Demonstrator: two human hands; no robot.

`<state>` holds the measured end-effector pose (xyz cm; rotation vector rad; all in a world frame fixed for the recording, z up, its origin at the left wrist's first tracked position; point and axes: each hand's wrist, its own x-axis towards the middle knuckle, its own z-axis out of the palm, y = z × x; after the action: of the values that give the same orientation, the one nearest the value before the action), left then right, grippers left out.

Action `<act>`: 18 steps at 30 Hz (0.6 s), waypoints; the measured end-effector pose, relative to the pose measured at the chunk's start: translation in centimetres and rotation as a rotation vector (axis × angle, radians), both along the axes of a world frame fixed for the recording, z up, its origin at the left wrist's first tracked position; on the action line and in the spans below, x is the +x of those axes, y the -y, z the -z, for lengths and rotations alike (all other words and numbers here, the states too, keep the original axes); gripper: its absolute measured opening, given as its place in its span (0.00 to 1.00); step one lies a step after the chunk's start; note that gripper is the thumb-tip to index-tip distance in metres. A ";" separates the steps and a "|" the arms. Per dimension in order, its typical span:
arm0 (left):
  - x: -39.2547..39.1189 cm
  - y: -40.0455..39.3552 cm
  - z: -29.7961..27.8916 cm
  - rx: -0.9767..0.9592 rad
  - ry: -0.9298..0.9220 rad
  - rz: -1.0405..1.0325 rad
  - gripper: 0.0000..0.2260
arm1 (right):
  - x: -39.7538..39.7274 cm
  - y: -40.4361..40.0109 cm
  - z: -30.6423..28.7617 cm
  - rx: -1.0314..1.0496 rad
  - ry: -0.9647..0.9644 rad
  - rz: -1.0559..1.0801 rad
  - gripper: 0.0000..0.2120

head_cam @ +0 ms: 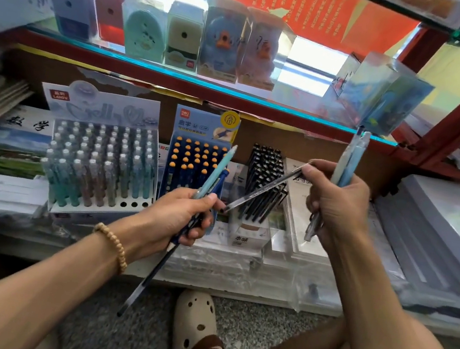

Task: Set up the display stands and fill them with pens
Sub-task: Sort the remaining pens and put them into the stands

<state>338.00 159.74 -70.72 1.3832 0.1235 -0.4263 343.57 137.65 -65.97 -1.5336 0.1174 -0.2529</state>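
Left hand (185,215) gripping teal pen (217,169), right hand (336,200) pinching black pen (265,189); best seated upright into pastel pen stand (101,163) holes

The blue pen stand (199,152) carries a red "deli" logo and the characters "启学" on its header card. The notebook (24,129) at far left reads "数学", and the small white box (247,236) under the black pens shows "本味". The red banner's (309,6) print is too blurred to read.
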 end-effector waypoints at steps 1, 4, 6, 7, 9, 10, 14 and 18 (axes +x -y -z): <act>0.1 -0.1 0.1 0.004 -0.006 -0.019 0.13 | 0.1 0.3 0.1 -0.063 0.017 0.058 0.06; 0.1 -0.3 0.3 -0.014 -0.002 -0.045 0.13 | 0.2 1.0 0.6 -0.305 0.064 0.165 0.05; 0.2 -0.1 0.2 -0.030 0.006 -0.046 0.13 | 0.2 1.0 1.0 -0.425 0.104 0.190 0.06; 0.2 0.0 0.1 -0.036 0.009 -0.046 0.13 | 0.1 0.8 1.2 -0.475 0.117 0.186 0.06; 0.2 0.0 0.1 -0.045 0.015 -0.049 0.12 | 0.0 0.1 1.6 -0.559 0.138 0.164 0.06; 0.1 0.0 0.0 -0.047 0.018 -0.052 0.12 | -0.1 -0.2 1.9 -0.594 0.150 0.158 0.05; 0.0 0.0 -0.2 -0.062 0.037 -0.068 0.12 | -0.1 -1.1 3.2 -0.676 0.156 0.136 0.03; 0.0 -0.2 -0.4 -0.087 0.043 -0.097 0.12 | 0.2 -1.2 4.1 -0.799 0.155 0.149 0.04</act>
<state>337.98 159.95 -70.33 1.2947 0.1348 -0.3167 343.74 138.86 -70.05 -2.2920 0.0014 -0.5834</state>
